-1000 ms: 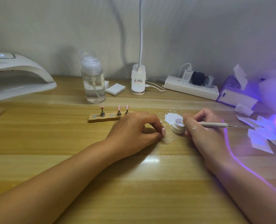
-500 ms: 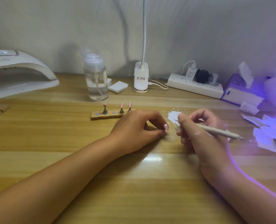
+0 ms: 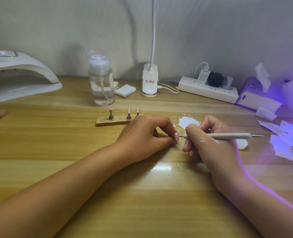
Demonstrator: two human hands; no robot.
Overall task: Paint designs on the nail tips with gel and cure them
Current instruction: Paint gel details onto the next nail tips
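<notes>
1. Clear pump bottle (image 3: 102, 85), holding clear liquid, upright at rear of wooden worktop (image 3: 56, 143).
2. Flat white box (image 3: 125, 90), just right of bottle.
3. White lamp base (image 3: 149, 82), stem rising out of view.
4. White power strip (image 3: 207, 91) by wall, plugs inserted.
5. Purple tissue box (image 3: 255, 97), tissue protruding.
6. Paper scraps (image 3: 284, 145), far right, lit violet.

Pink nail tip (image 3: 176, 136), apparently white-dotted; whitish pen (image 3: 228, 135).
</notes>
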